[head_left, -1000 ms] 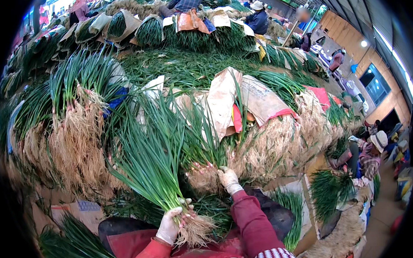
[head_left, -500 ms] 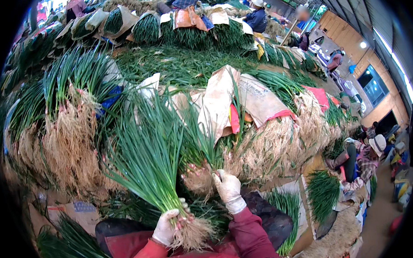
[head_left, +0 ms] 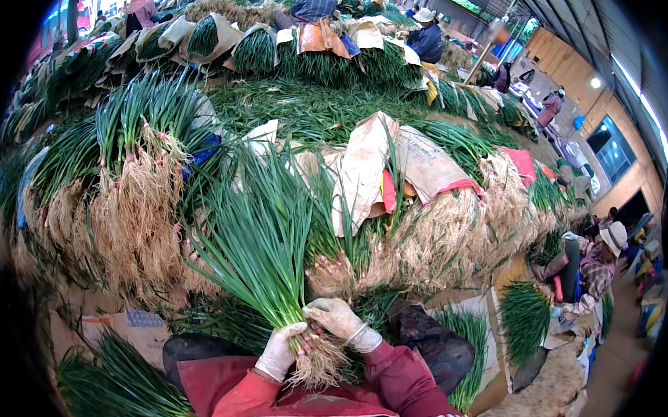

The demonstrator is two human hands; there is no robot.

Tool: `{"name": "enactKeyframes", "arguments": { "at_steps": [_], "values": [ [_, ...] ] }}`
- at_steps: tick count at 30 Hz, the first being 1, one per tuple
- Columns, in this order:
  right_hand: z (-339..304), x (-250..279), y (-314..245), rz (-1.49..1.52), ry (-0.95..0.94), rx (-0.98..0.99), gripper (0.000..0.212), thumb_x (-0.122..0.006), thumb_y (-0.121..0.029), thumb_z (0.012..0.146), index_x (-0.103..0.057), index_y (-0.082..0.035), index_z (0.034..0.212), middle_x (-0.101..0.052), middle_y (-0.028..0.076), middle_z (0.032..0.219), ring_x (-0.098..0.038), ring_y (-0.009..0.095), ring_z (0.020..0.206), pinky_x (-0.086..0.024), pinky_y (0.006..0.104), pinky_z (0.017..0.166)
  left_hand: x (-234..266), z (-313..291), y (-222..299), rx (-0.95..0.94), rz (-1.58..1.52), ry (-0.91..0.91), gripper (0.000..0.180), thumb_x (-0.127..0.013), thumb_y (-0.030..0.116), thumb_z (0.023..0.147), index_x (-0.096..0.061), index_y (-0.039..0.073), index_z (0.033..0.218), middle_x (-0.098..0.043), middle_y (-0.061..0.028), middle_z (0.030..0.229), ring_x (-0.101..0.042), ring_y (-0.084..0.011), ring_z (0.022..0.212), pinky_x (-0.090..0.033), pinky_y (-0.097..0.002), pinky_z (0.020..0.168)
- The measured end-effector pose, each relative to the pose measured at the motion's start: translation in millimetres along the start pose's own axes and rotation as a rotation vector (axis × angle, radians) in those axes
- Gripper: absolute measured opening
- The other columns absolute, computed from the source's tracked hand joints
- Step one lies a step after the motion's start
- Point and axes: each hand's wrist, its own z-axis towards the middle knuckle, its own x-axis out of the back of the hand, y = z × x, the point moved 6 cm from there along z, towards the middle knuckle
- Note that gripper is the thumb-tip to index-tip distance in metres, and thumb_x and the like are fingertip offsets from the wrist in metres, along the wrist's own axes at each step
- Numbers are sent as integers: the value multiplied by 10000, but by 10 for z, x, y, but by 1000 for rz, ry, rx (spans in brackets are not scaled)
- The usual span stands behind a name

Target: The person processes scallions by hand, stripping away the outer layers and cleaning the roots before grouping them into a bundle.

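A bunch of green onions [head_left: 274, 239] with long green leaves, pinkish-white bulbs and tan roots rises in front of my lap. My left hand [head_left: 279, 352], in a pale glove, is closed round its stems just above the bulbs. From the right, my gloved right hand [head_left: 335, 320] grips the same bunch at its base, with fingertips curled over the stems; part of what lies beneath them is hidden. The roots [head_left: 317, 362] hang below both hands. Just beyond stands a smaller clump of green onions [head_left: 332, 274], apart from my right hand.
Rooted onion bundles [head_left: 139, 216] are heaped at left, and more roots [head_left: 428, 241] line the pile at right under beige sacks [head_left: 361, 165]. Loose green onions [head_left: 122, 381] lie by my left knee. A person in a white hat [head_left: 611, 239] sits at right; others work farther back.
My right hand has moved left from beside the smaller clump onto the base of the held bunch. My left hand keeps its hold. The whole view has shifted slightly.
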Motion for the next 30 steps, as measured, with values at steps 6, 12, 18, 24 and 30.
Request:
{"name": "enactKeyframes", "arguments": {
  "at_steps": [6,12,18,24,30],
  "values": [
    [-24,-79,-94,-245,263,56,260,-575,-277,892,-677,-39,906,-658,172,747,-660,268,661,-508,363,613,123,-97,32,69,13,18,206,-581,93,839,-600,-3,1020,-672,-132,880,-648,-177,696,-540,-252,587],
    [99,-249,1348,-549,-155,-42,255,-550,-269,896,-667,-48,849,-681,118,821,-675,265,792,-523,359,677,-210,-132,110,-104,-130,-96,259,-597,105,829,-566,39,1078,-609,-103,1060,-605,-244,941,-527,-401,832],
    [42,-340,759,488,27,-165,351,-540,-334,960,-694,-27,893,-648,52,762,-606,140,697,-487,280,658,-120,-134,61,-55,-112,-128,319,-559,141,834,-536,6,1122,-621,-160,983,-629,-276,863,-535,-403,796],
    [93,-204,200,252,52,-146,234,-625,-246,909,-703,-33,964,-654,12,754,-560,62,658,-462,232,622,65,-136,48,-32,-12,83,208,-549,117,851,-572,-21,1005,-653,-162,781,-644,-209,633,-520,-256,537],
    [-9,-516,381,1248,43,-311,242,-554,-210,962,-668,-10,1036,-642,7,853,-544,70,700,-458,219,651,172,-16,-49,-72,-43,135,142,-599,118,850,-629,3,927,-617,-42,679,-572,-131,518,-437,-212,471]
  ]
}}
